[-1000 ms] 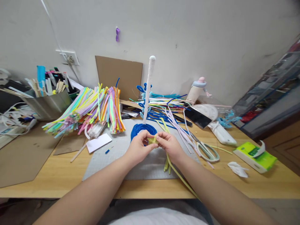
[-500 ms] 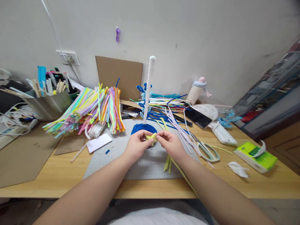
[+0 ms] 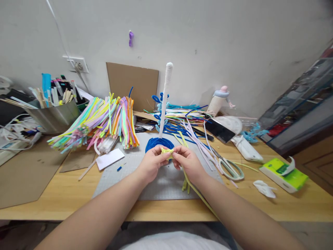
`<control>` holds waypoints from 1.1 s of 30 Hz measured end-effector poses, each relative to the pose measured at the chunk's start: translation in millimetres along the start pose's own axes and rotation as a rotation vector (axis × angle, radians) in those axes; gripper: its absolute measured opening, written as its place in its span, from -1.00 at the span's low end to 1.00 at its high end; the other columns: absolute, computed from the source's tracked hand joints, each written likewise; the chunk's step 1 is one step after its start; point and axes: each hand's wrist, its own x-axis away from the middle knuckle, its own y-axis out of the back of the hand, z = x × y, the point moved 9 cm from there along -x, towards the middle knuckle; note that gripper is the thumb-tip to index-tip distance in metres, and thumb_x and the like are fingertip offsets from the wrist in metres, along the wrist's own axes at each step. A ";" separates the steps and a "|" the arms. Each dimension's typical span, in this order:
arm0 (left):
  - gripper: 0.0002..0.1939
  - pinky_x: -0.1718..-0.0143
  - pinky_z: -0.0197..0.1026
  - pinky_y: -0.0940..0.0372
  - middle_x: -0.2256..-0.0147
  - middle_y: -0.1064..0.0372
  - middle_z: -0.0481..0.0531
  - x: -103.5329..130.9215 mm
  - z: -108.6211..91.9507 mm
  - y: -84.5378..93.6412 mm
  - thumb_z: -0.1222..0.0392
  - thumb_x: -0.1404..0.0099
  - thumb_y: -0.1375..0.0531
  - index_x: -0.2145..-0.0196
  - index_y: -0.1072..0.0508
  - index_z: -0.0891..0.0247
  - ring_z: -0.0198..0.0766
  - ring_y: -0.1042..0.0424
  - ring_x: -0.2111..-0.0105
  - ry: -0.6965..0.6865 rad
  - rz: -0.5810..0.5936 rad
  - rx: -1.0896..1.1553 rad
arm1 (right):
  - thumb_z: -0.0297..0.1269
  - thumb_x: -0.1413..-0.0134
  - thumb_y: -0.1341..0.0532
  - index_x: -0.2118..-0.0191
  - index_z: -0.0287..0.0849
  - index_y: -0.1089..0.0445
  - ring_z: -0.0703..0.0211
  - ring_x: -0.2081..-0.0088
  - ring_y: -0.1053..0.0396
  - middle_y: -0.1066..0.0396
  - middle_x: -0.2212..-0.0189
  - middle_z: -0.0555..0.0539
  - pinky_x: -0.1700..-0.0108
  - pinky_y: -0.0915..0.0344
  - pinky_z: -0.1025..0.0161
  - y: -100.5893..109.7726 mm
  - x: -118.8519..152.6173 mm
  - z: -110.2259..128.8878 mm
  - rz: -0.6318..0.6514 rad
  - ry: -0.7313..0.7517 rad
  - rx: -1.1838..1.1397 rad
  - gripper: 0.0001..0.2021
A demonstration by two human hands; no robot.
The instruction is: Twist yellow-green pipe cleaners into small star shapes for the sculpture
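Observation:
Between my two hands is a small folded yellow pipe cleaner piece point(image 3: 167, 151). My left hand point(image 3: 153, 162) pinches its left side with thumb and fingers. On its right side my right hand point(image 3: 187, 162) also pinches it, and a long yellow strand point(image 3: 201, 197) runs from there down past my right forearm. Just behind my fingers sits a blue coiled base point(image 3: 159, 141), partly hidden by them. A white wrapped rod point(image 3: 165, 100) rises upright from it, with blue looped shapes point(image 3: 156, 99) behind.
Bundles of coloured pipe cleaners point(image 3: 104, 121) lie left of the grey mat point(image 3: 117, 180). Scissors point(image 3: 230, 168), a phone point(image 3: 220, 130), a white device point(image 3: 247, 148) and a green tissue pack point(image 3: 284, 173) are at the right. A cardboard sheet point(image 3: 132, 85) leans on the wall.
The fingers of my right hand have curled lower under the yellow piece, which has turned slightly. The long yellow strand by my right hand has shifted.

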 end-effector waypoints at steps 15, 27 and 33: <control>-0.77 0.45 -0.32 -0.14 0.46 -0.38 0.00 -2.8 -0.1 4.8 0.21 0.03 -0.34 0.41 -0.44 0.34 -0.38 -0.32 0.47 0.003 -0.034 -0.077 | -0.30 0.16 -0.29 0.43 -0.19 -0.30 0.42 0.63 -0.09 -0.20 0.61 0.11 0.64 0.08 0.47 -7.1 3.1 -21.0 0.087 -0.354 -0.326 -0.84; -0.80 0.41 -0.35 -0.19 0.44 -0.38 -0.01 -3.9 9.6 4.8 0.25 0.02 -0.34 0.41 -0.44 0.35 -0.39 -0.36 0.44 0.080 -0.007 0.047 | -0.32 0.15 -0.28 0.44 -0.23 -0.31 0.43 0.61 -0.03 -0.13 0.63 0.12 0.62 0.09 0.47 -7.4 2.1 -24.7 0.106 -0.368 -0.336 -0.86; -0.79 0.35 -0.34 -0.24 0.46 -0.38 -0.03 -5.6 11.7 7.4 0.26 0.06 -0.36 0.45 -0.45 0.36 -0.40 -0.36 0.44 0.060 -0.054 0.124 | -0.30 0.23 -0.30 0.50 -0.20 -0.27 0.44 0.67 0.03 -0.10 0.72 0.16 0.62 0.13 0.44 -1.2 0.1 -20.8 -0.024 -0.270 -0.185 -0.82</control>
